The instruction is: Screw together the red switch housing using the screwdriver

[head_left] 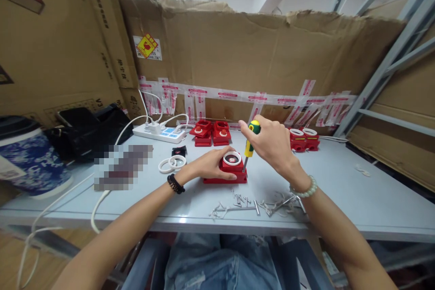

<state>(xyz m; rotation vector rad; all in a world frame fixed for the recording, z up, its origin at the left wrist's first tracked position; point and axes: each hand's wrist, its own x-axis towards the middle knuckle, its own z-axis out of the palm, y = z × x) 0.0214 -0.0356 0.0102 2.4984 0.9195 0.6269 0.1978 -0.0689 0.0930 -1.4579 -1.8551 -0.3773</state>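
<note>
A red block-like part [224, 177] with a white ring [232, 158] on top sits on the table near its middle. My left hand [217, 164] grips it from the left, thumb along the front and fingers behind. My right hand [272, 140] is closed round the yellow and green handle of a screwdriver [249, 145]. The screwdriver leans slightly, and its tip meets the right end of the red part. Loose screws [239, 198] and metal rods [238, 209] lie in front of the part, near the table's front edge.
More red parts stand behind [220, 133] and at the right [304, 140]. Two white rings [172, 163] lie left, below a power strip [159, 132] with white cables. A blue patterned cup [32, 163] and black bag [91, 131] are far left. Cardboard [238, 54] walls the back.
</note>
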